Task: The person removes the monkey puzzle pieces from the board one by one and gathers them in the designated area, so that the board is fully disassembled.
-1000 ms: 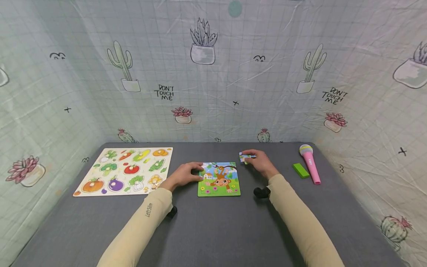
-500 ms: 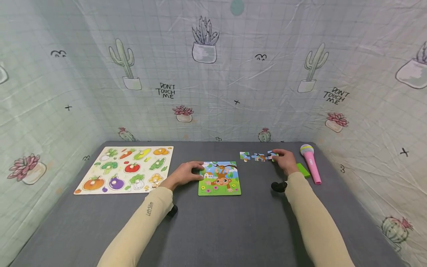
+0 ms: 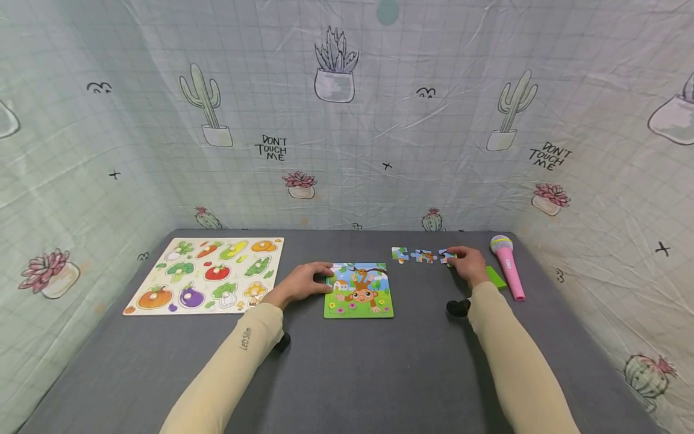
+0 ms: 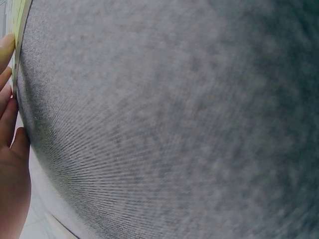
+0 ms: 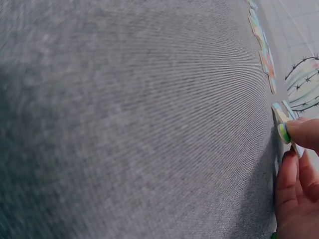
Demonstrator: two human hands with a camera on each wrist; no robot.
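In the head view my left hand (image 3: 303, 282) rests at the left edge of a square monkey jigsaw puzzle (image 3: 358, 292), its thumb and fingers spread apart along that side. The left wrist view shows the fingers (image 4: 7, 122) touching the board's edge (image 4: 21, 35). My right hand (image 3: 469, 264) pinches a jigsaw piece (image 3: 446, 255) between thumb and fingers, close to the table; the right wrist view shows this piece (image 5: 280, 113) partly covered by the thumb. Two more jigsaw pieces lie to its left in a row, one with orange on it (image 3: 425, 256) and one mostly green and blue (image 3: 399, 254).
A cream vegetable puzzle board (image 3: 203, 275) lies at the left of the grey table (image 3: 368, 374). Right of my right hand are a green block (image 3: 496, 278), partly hidden by the wrist, and a pink toy microphone (image 3: 508, 268). A patterned cloth (image 3: 347, 132) stands behind the table.
My right hand has moved right from the leftmost pieces to the right end of the row, where it holds a piece. The pieces are now spread out. My left hand stays by the board.
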